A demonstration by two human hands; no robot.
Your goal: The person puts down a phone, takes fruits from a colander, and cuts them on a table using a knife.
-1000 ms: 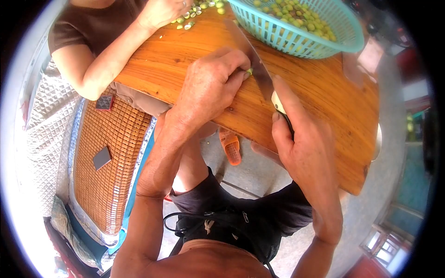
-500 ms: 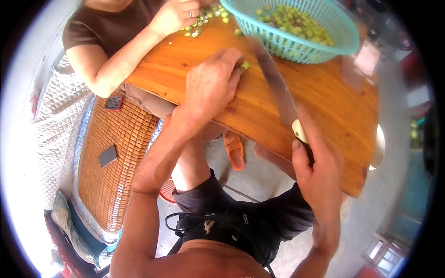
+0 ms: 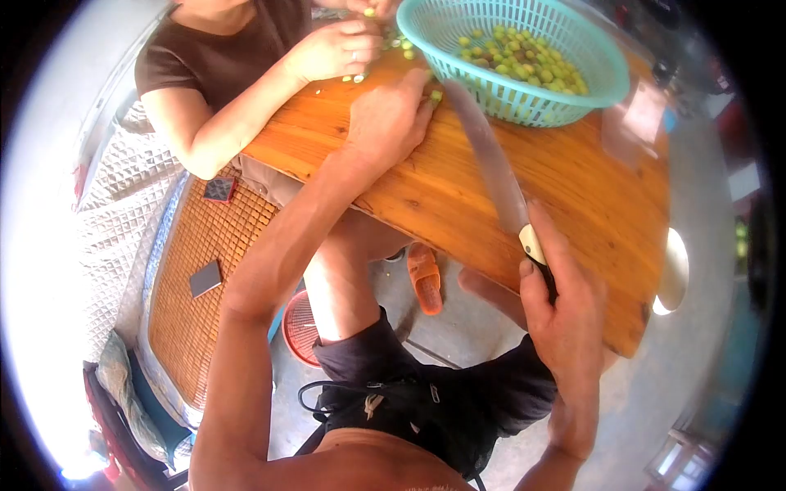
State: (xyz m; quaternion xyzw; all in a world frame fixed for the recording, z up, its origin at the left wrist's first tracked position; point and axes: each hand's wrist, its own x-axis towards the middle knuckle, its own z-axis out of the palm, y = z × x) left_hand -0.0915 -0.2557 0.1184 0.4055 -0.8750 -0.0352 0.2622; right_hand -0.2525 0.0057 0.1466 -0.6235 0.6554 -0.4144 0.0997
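My left hand [image 3: 389, 121] rests over the wooden table [image 3: 565, 188], its fingers curled with a small round green fruit [image 3: 436, 96] at the fingertips. My right hand [image 3: 566, 307] is closed around the cream-and-black handle of a long knife [image 3: 490, 155]. The knife's blade slants up and left over the tabletop, its tip close to the basket and apart from the fruit. Part of the left fingers is hidden behind the back of that hand.
A turquoise plastic basket [image 3: 602, 100] holding many green fruits [image 3: 524, 61] stands at the far side. Across the left corner, another person's hand [image 3: 340, 51] is over several fruit pieces. Below are an orange sandal [image 3: 424, 278] and a red basket [image 3: 300, 327].
My left hand has moved farther across the table with the fruit. The knife stays in my right hand, nearly in place. The other person's hand has shifted right over the fruit pieces.
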